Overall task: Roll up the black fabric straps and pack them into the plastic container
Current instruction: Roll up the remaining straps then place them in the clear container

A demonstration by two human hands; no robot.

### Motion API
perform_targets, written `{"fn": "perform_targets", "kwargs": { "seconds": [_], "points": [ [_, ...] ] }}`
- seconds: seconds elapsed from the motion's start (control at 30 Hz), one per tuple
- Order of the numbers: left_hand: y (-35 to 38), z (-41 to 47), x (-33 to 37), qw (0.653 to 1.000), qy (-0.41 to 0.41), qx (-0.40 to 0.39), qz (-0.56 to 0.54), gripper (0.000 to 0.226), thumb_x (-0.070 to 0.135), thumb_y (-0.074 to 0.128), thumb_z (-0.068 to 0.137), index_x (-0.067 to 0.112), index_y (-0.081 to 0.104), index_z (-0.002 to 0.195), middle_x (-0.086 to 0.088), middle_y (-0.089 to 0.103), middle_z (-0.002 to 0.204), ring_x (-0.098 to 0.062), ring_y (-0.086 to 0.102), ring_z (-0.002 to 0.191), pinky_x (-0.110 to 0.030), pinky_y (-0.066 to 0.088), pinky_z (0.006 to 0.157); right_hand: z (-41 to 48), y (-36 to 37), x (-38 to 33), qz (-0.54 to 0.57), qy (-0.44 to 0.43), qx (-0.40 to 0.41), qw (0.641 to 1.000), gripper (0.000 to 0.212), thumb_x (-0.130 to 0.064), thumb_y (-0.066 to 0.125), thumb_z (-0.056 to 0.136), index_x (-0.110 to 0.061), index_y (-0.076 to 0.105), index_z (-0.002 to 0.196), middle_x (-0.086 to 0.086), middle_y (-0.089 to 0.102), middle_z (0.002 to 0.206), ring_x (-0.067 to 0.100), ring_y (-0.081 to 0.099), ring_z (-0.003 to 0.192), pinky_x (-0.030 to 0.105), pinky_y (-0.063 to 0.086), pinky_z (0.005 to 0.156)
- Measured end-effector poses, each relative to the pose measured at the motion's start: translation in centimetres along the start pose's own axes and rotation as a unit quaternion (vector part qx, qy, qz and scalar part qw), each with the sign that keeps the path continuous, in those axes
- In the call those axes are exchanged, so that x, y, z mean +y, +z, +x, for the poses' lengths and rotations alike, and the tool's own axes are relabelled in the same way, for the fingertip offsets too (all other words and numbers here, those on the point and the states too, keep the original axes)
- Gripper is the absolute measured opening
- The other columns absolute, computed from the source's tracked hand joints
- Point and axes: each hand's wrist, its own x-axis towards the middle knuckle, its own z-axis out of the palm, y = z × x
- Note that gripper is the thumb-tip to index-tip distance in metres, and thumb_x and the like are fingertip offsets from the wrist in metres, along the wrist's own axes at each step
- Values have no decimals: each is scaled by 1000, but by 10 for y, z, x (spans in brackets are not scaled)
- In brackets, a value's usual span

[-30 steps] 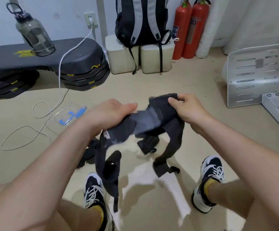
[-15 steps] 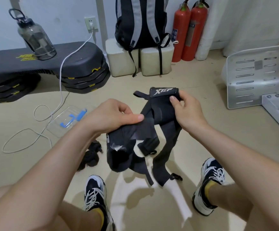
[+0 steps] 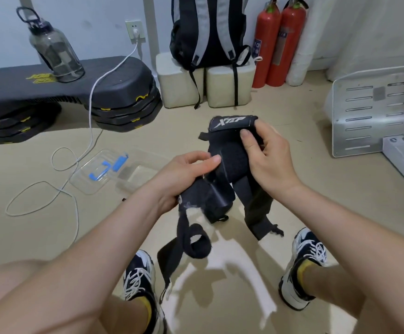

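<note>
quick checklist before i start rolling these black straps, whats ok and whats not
1. Both hands gripping the black fabric straps: left hand, right hand - ok.
2. Strap tails gathered: they dangle loose - not ok.
3. Clear plastic container within reach on the floor: ok.
4. Container empty: cannot tell, the left hand covers part.
5. Clear lid with blue clips off: ok.
</note>
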Motion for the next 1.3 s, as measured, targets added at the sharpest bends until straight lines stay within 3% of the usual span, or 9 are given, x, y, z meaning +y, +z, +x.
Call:
{"fn": "perform_targets", "kwargs": {
  "seconds": [0.17,0.3,0.5,0.63,0.87,0.97,1.03,1.17,1.3],
  "points": [
    [4,-8,12,995,69,-18,-64,31,24,53,99,6,72,82,-8,71,72,-16,66,60,-23,55,57,4,-7,1,23,91,-52,994,36,-35,42,105,-25,54,73,-15,52,65,4,48,66,30,38,64],
    [-9,-15,41,948,148,27,-280,32,26,40,104,2,59,92,-7,68,62,-15,64,48,-20,51,45,-2,-14,30,-73,190,-63,977,56,-44,29,107,-9,64,82,1,61,70,20,56,73,35,36,68],
    [-5,-20,42,944,170,60,-275,29,20,46,104,5,65,87,-8,71,73,-22,70,72,-40,61,71,-23,-9,64,-267,188,-159,932,58,-50,27,105,-12,44,64,7,51,65,35,52,72,41,38,64],
    [-24,-21,52,925,213,86,-301,27,24,47,101,2,63,101,-11,74,85,-23,72,74,-31,59,60,-45,-16,94,-398,218,-229,861,54,-45,24,107,-9,55,80,19,64,91,38,62,92,36,38,67],
    [-25,-6,40,973,159,57,-157,59,45,83,71,12,53,111,-11,45,112,-27,42,102,-44,37,88,17,-14,37,-117,277,-134,944,30,-6,49,95,-24,61,116,7,59,128,25,54,117,34,45,92],
    [-18,-8,38,984,142,67,-78,27,31,66,92,12,67,73,-10,57,75,-21,57,71,-28,49,72,32,-35,-14,100,212,-309,922,53,10,57,87,-38,63,108,-12,63,126,9,52,127,39,40,108],
    [-18,-3,33,987,133,60,-66,39,26,57,97,17,69,61,-4,58,63,-14,59,58,-25,51,61,34,-42,-28,142,196,-384,891,43,1,67,82,-36,70,104,-14,70,118,8,57,123,45,37,110],
    [-17,-4,34,990,113,58,-68,25,30,58,97,5,64,97,-17,60,93,-27,60,86,-39,51,85,34,-42,-28,205,238,-366,876,21,-34,71,76,-23,73,93,-7,75,101,9,67,99,39,40,98],
    [-13,-6,30,990,140,-10,0,52,19,54,98,16,68,49,5,61,55,-4,58,51,-15,46,53,30,-40,-32,327,342,-367,801,68,-69,51,81,-15,66,119,3,71,116,22,65,112,41,52,93]
  ]
}}
